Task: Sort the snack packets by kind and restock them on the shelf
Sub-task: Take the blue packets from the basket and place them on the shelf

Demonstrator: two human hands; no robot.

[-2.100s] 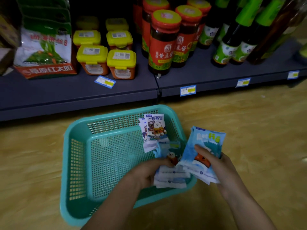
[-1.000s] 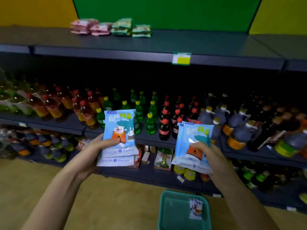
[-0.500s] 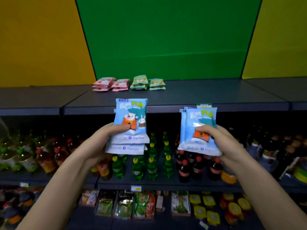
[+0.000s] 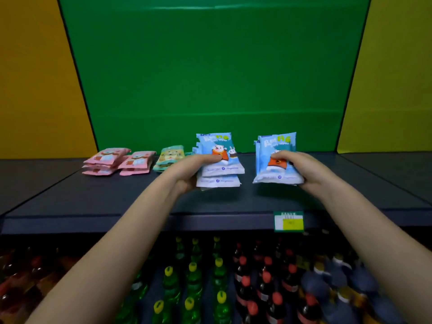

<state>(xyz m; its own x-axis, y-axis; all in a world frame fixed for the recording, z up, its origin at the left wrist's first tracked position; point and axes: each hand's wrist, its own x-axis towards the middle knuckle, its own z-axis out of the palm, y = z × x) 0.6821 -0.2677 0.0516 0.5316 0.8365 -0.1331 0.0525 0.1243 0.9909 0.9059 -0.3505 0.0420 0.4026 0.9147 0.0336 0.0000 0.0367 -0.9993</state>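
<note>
"Green back panel (image 4: 210, 66), yellow walls (image 4: 35, 78) beside it. And in front?"

"A flat, matt dark-grey shelf top (image 4: 98, 197). Far left, pink pillow packets (image 4: 117, 161) in two stacks. The pale-green packets (image 4: 168, 157) beside them are partly hidden by the left hand (image 4: 189, 170)."

"And the hands?"

"The left hand grips a fan of glossy light-blue bear-print snack packets (image 4: 221, 170). The right hand (image 4: 304, 168) grips a second blue bundle (image 4: 272, 160), held apart over the shelf. Bare shelf stretches right. Lettering is blurred."

No legible print on packets (image 4: 219, 142), price tag (image 4: 288, 221)
</note>
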